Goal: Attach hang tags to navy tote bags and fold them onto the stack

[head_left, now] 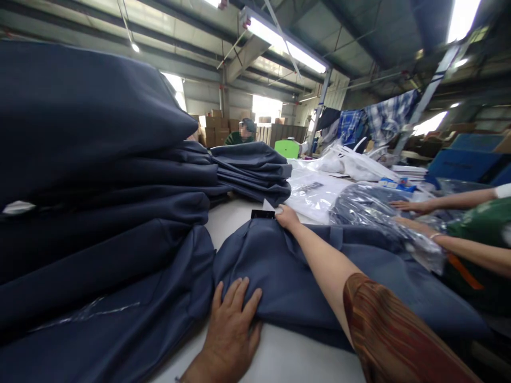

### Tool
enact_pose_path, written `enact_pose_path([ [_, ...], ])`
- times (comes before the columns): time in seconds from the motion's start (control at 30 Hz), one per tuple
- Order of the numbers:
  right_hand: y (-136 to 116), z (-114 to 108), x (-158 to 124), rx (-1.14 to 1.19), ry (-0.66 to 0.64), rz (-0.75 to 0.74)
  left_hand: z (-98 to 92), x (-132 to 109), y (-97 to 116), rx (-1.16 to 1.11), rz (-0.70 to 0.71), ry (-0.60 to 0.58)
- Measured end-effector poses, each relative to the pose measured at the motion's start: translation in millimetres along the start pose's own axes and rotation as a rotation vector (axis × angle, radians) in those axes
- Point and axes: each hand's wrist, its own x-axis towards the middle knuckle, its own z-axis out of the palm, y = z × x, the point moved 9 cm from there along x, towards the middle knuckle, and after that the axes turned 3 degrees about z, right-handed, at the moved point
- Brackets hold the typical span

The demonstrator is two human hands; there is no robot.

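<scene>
Beneath a metal roof [171, 34] and a lit fluorescent tube [286, 45], we rest our left hand [233, 314], fingers spread, on a navy garment [287, 271] laid over a white tabletop [287, 356]; our right hand [287, 217] curls at its far edge beside a black label [262, 214], though we cannot tell what it clamps; a pile of navy garments [120, 183] rises at left; a green-shirted co-worker [475, 223] touches clear plastic [359, 205] at right; cardboard boxes [215, 128] stand stacked behind.
</scene>
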Motion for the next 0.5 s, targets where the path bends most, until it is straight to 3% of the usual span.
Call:
enact_pose_path([
  [0.2, -30, 2, -36, -0.020, -0.114, -0.286, -1.6, -7, 3, 0.016, -0.054, -0.122],
  [0.37, -40, 15, -74, -0.210, -0.151, -0.375, -9.0, -8, 10, 0.039, -0.049, -0.203],
  [0.5, -47, 8, -106, -0.327, -0.157, -0.386, -20.1, -12, 15, 0.061, 0.020, -0.307],
])
